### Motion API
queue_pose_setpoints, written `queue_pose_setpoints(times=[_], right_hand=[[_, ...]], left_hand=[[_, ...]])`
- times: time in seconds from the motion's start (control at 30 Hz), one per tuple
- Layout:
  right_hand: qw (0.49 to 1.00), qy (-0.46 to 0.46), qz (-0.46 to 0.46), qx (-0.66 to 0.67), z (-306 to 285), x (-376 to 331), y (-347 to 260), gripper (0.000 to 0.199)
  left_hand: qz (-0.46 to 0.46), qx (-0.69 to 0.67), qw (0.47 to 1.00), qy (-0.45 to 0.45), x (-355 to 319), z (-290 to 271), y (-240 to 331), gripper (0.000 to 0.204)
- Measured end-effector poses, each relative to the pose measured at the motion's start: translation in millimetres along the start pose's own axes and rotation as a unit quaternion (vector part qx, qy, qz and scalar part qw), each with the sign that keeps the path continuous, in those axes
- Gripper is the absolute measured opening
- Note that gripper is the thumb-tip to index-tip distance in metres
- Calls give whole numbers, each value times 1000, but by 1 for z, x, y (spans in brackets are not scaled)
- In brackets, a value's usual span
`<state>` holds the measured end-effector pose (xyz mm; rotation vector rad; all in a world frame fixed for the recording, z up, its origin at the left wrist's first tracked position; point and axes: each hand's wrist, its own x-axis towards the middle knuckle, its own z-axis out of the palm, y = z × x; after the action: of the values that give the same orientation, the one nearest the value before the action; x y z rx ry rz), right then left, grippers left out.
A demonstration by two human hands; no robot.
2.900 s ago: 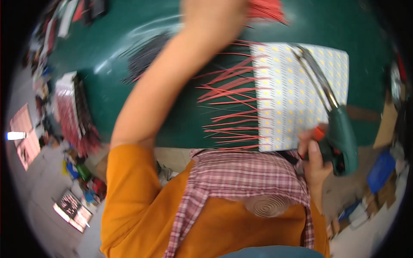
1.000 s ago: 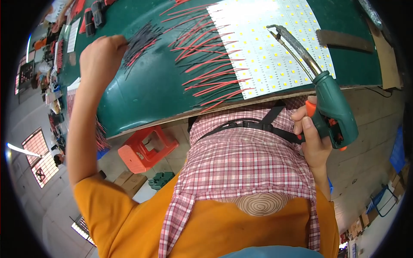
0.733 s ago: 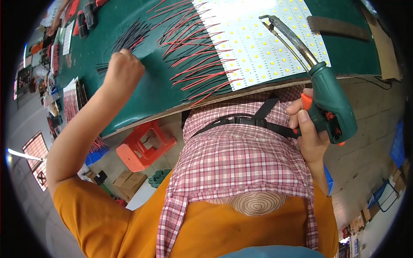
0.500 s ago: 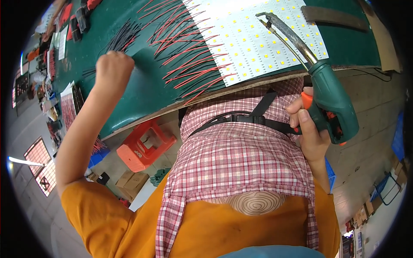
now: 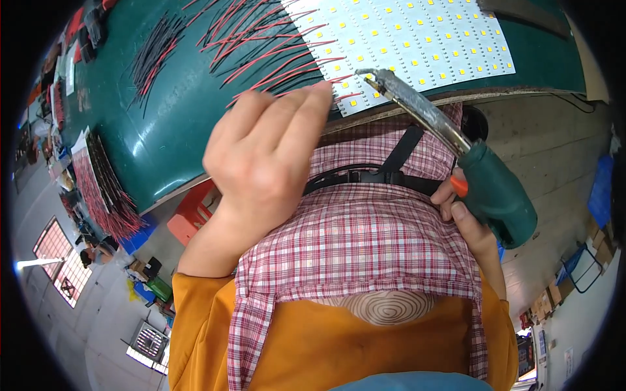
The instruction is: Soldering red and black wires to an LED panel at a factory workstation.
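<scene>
My right hand (image 5: 471, 225) grips a green soldering gun (image 5: 499, 195) with an orange trigger. Its metal nozzle (image 5: 424, 107) points up and left, and the tip is over the near left edge of a white LED board (image 5: 443, 49) dotted with yellow LEDs. Close to that tip, my left hand (image 5: 264, 146) has its fingers pinched together at the board's edge. A red wire (image 5: 343, 78) shows at its fingertips; the back of the hand hides the rest of the grip. Red and black wires (image 5: 261, 42) fan out leftward from the board's left edge.
A loose pile of black and red wires (image 5: 156, 55) lies on the green tabletop (image 5: 140, 146). More bundled wires (image 5: 107, 186) hang at the left edge. A dark bar (image 5: 525, 16) rests beyond the board. Below the table is an orange stool (image 5: 189, 218).
My left hand has moved right from the loose wire pile to the board's edge. The soldering gun's tip has come down and left towards that hand.
</scene>
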<state>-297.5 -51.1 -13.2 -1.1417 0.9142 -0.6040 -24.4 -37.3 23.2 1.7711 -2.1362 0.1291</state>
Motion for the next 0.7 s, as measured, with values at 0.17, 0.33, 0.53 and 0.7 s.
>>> queue_pose_setpoints(times=[0.17,0.33,0.53,0.7], right_hand=[[992,-50,19,-115,-18,-20,15,12],[963,-54,10,-262,-21,-26,9,12],[983,-33,38,-175,-17,-27,11,15],[990,11,-2,-138,-13,-28,21,23]], left_hand=[[79,-8,995,61,-4,28,-1,18],[73,-1,996,49,-10,39,3,17],[84,2,996,42,-9,39,4,18],[64,0,997,40,-9,36,6,20]])
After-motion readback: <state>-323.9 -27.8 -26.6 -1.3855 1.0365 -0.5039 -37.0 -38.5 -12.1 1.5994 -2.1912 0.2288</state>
